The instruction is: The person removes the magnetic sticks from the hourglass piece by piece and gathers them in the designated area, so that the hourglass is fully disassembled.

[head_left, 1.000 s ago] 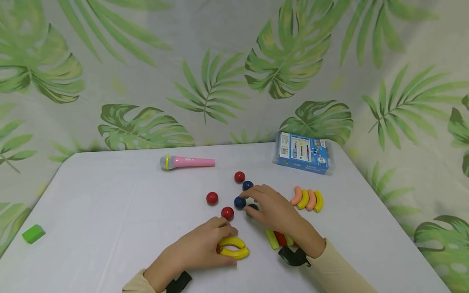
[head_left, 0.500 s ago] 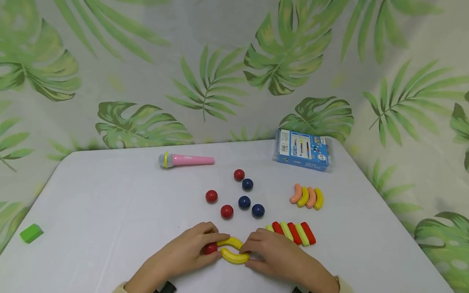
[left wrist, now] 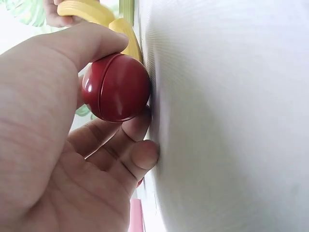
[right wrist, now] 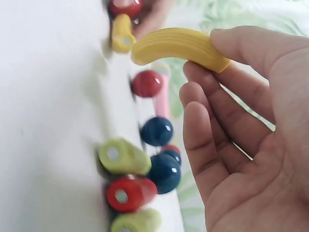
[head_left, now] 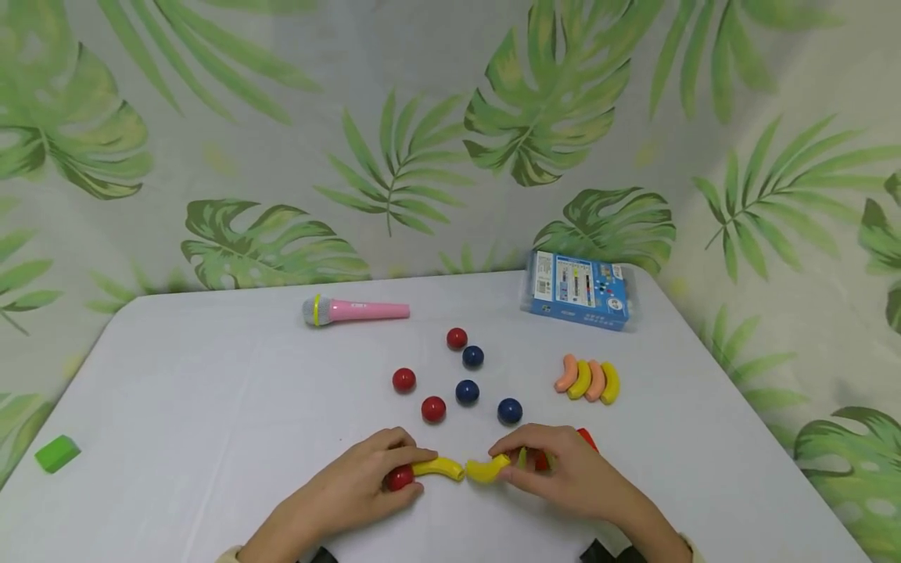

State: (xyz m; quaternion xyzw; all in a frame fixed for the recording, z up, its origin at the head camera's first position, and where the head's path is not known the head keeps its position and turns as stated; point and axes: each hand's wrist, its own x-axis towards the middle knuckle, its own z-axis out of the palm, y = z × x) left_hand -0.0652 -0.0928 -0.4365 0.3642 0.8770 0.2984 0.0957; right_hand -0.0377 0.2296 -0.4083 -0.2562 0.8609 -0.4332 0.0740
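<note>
My left hand holds a glossy red ball low against the white tabletop, between thumb and fingers. From that ball a curved yellow rod extends rightward, my index fingertip at its near end; the right wrist view shows a silver disc in its far end. My right hand pinches a second curved yellow rod by one end, between thumb and fingers. This rod's free end points left, close to the end of the first rod. Straight red and lime rods lie partly hidden behind my right hand in the head view.
Beyond the hands lie loose red balls and blue balls. Curved pink and yellow rods sit in a row at right. Farther back are a pink microphone and a blue box. A green block is at far left.
My right hand has left the blue balls, come down to a yellow rod and drawn it rightward, out of the oval the two rods formed. One blue ball has shifted right.
</note>
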